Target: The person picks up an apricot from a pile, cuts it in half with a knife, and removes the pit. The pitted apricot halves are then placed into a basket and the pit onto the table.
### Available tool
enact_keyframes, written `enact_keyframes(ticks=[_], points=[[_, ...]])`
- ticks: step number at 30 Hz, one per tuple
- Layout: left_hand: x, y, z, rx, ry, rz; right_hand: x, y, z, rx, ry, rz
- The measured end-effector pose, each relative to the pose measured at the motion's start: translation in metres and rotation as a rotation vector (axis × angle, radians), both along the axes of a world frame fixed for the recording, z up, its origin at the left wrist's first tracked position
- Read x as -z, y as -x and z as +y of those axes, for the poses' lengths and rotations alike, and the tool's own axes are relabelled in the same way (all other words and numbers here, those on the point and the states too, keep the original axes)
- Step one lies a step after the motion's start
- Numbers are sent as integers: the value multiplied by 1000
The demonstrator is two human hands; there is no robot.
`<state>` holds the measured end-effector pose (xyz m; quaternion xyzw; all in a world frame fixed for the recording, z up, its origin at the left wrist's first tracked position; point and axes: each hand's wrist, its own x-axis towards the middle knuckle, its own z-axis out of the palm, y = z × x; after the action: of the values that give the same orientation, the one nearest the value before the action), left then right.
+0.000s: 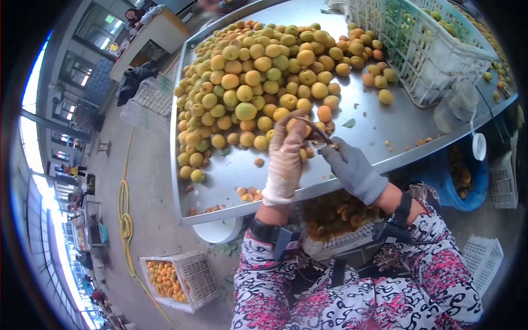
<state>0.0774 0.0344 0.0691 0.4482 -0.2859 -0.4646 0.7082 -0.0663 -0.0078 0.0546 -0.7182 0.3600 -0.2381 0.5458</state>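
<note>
My left hand (285, 157), in a stained whitish glove with bare-looking dirty fingertips, is closed around an apricot (298, 126) at the front edge of the fruit heap. In a grey glove, my right hand (352, 168) grips what looks like a small curved knife (318, 130). Its dark, thin blade reaches over the fruit in my left hand; whether it cuts in cannot be made out. Behind both hands rises a big pile of yellow-orange apricots (250, 77) on the metal table (379, 124). Several apricot pieces (249, 193) lie near the table's front edge.
Below the table edge, a crate (324, 250) holds cut fruit. At the right are a white-green crate (434, 60), a clear plastic jug (456, 107) and a blue tub (467, 201). A crate of apricots (190, 280) and a yellow hose (126, 220) are on the floor.
</note>
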Motion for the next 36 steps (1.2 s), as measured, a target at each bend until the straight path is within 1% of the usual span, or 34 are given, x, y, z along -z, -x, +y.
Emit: enact_keyframes(ticks=[1, 2, 3, 4, 6, 7, 8, 10, 11, 12, 14, 15, 16, 18, 19, 20, 21, 22, 23, 24, 26, 27, 28, 30, 32, 33, 34, 35, 36], points=[[-1, 2, -1, -13, 28, -46, 3, 1, 0, 14, 0, 18], [0, 3, -1, -31, 58, -96, 6, 0, 0, 17, 62, 4], [1, 0, -1, -18, 14, -189, 8, -2, 0, 17, 124, -17], [2, 2, -1, -8, 15, -185, 10, -4, 0, 26, 125, -13], [2, 9, -1, -18, 47, -105, 15, -5, 1, 14, 92, -7], [1, 13, -1, -10, 33, -48, 19, -7, 3, 22, 51, -49], [4, 13, -4, 2, 33, -46, 22, -10, 6, 34, 50, -47], [17, 12, -7, 45, 82, 124, 30, -15, 11, 98, 85, -107], [23, 12, -8, 35, 35, 253, 35, -19, 9, 111, 156, -84], [29, 11, -8, 38, 28, 255, 38, -16, 8, 114, 150, -81], [28, 10, -13, 118, 41, 378, 29, -12, 1, 47, 98, -27], [24, 10, -10, 129, 57, 274, 30, -11, -2, 52, 102, -35], [15, 12, -10, 131, 75, 259, 33, -10, -8, 41, 106, -69], [-3, 12, -8, 80, -66, -211, 16, -6, -16, -24, 87, -107], [-4, 9, -5, 105, -45, -217, 15, -7, -14, 2, 78, -138], [2, 13, -6, 5, -96, -243, 14, -9, -10, 27, 65, -162], [9, 21, -8, -12, -12, -142, 11, -9, -4, 42, 63, -105], [6, 31, -11, -24, 66, -29, 12, -9, 1, 38, 76, -100], [-3, 39, -9, -47, 20, 54, 16, -9, 7, 67, 117, -87], [-3, 40, -10, -45, 29, 59, 17, -10, 8, 98, 159, -81], [-3, 36, -8, -15, -18, 105, 14, -7, 5, 102, 161, -86], [1, 29, -10, -1, 3, 29, 13, -5, 0, 79, 154, -85], [-4, 24, -10, -1, 9, 25, 12, -3, -5, 56, 149, -81], [-12, 17, -8, 87, 9, -111, 9, 3, -15, 25, 139, -42], [-14, 16, -5, 107, 39, -74, 2, 8, -18, -40, 142, -20], [-18, 16, -4, 87, -1, -109, 4, 6, -16, -41, 141, -19], [-20, 16, -3, 68, -42, -143, 7, 3, -12, -23, 115, -96], [-7, 19, -5, 37, 18, -42, 10, -1, -8, -3, 87, -172], [8, 26, -6, 12, 71, 69, 15, -5, -3, 22, 119, -111]])
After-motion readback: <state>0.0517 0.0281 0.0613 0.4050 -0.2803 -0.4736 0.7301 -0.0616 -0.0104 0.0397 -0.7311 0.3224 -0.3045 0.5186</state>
